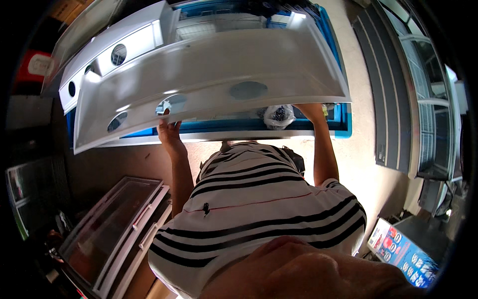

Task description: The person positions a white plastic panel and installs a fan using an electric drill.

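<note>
A long white plastic panel [209, 65] with raised edges and three round holes along its near side is held tilted in front of me. My left hand [169, 130] grips its near edge beside the middle hole, with the thumb by the opening. My right hand [311, 111] reaches under the near edge at the right end, its fingers hidden behind the panel. Beneath the panel is a blue-framed case [343, 119] with a pale front rim. A clear plastic bag [279, 117] with dark contents lies inside it, near my right hand.
A second white panel with round holes [137, 45] rests at the far left of the case. Framed glass doors [112, 224] lean at lower left. Grey panels [391, 94] and a glass-fronted cabinet [433, 109] stand at right. A blue printed box [403, 254] sits lower right.
</note>
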`<act>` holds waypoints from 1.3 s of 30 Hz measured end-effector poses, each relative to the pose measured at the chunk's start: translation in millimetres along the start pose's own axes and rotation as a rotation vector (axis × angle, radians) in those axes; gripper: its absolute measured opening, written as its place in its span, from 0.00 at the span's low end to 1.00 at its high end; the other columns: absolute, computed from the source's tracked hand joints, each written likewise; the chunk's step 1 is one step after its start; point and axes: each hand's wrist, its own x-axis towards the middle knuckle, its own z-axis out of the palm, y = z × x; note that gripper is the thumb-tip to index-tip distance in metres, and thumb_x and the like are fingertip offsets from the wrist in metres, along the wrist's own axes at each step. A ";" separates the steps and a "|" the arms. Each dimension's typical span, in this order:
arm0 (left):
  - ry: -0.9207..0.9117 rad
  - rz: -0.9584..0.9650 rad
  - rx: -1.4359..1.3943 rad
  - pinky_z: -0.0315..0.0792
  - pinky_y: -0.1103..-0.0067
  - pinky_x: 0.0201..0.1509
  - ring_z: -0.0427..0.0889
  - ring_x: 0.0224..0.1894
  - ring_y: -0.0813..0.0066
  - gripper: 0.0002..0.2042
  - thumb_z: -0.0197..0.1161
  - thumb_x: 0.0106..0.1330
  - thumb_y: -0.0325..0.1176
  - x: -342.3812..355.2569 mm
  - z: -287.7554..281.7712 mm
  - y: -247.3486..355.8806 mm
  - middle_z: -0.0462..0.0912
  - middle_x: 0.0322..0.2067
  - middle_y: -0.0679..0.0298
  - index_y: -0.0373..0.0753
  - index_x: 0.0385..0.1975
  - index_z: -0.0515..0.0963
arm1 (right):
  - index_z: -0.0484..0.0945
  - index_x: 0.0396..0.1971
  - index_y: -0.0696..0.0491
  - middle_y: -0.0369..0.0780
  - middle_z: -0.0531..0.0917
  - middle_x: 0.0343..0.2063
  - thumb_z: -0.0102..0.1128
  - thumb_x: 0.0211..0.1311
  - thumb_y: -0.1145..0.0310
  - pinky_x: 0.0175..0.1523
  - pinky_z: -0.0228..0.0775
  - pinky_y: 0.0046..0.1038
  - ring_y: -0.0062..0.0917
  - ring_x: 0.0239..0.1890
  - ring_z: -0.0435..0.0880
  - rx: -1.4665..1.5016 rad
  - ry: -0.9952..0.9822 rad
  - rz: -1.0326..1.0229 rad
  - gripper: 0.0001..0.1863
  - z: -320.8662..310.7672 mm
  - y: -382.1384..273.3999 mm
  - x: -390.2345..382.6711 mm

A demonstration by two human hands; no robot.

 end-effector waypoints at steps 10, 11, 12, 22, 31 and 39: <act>0.066 0.283 0.213 0.70 0.80 0.51 0.77 0.48 0.76 0.24 0.64 0.60 0.21 23.9 17.3 0.4 0.73 0.48 0.58 0.32 0.54 0.61 | 0.60 0.61 0.58 0.53 0.68 0.57 0.78 0.41 0.57 0.61 0.63 0.36 0.40 0.58 0.70 0.246 0.097 0.076 0.48 -4.7 -28.8 -7.4; 0.119 0.296 0.257 0.70 0.81 0.47 0.76 0.42 0.77 0.24 0.70 0.56 0.24 29.1 15.2 -2.6 0.71 0.41 0.62 0.35 0.48 0.63 | 0.58 0.63 0.57 0.54 0.67 0.58 0.78 0.42 0.58 0.61 0.63 0.36 0.39 0.58 0.70 0.271 0.084 0.085 0.50 -3.6 -26.9 -7.7; 0.155 0.423 0.404 0.69 0.81 0.45 0.75 0.39 0.78 0.25 0.72 0.54 0.25 33.5 10.9 -3.5 0.71 0.40 0.62 0.36 0.47 0.63 | 0.55 0.64 0.57 0.54 0.67 0.58 0.78 0.42 0.59 0.62 0.63 0.35 0.39 0.59 0.69 0.295 0.071 0.094 0.51 -2.9 -25.1 -7.4; 0.336 1.468 1.192 0.56 0.61 0.51 0.64 0.50 0.63 0.38 0.79 0.45 0.47 90.5 -7.0 16.1 0.64 0.47 0.61 0.47 0.55 0.63 | 0.45 0.71 0.43 0.57 0.62 0.62 0.80 0.40 0.65 0.63 0.62 0.44 0.45 0.62 0.67 0.436 -0.007 0.015 0.60 0.8 -58.8 -2.6; 0.000 1.445 1.445 0.40 0.46 0.65 0.65 0.61 0.62 0.37 0.75 0.43 0.53 133.9 45.2 99.7 0.71 0.53 0.67 0.71 0.58 0.69 | 0.48 0.70 0.49 0.56 0.62 0.61 0.82 0.36 0.59 0.63 0.64 0.43 0.45 0.61 0.67 0.302 0.101 -0.082 0.61 -12.8 -64.0 -4.8; -0.286 1.597 1.617 0.55 0.68 0.52 0.68 0.42 0.68 0.39 0.73 0.45 0.48 179.7 102.5 177.0 0.75 0.44 0.64 0.69 0.63 0.66 | 0.50 0.70 0.48 0.54 0.62 0.61 0.81 0.38 0.65 0.66 0.59 0.45 0.44 0.63 0.65 0.238 0.230 -0.056 0.59 -32.4 -85.6 -29.0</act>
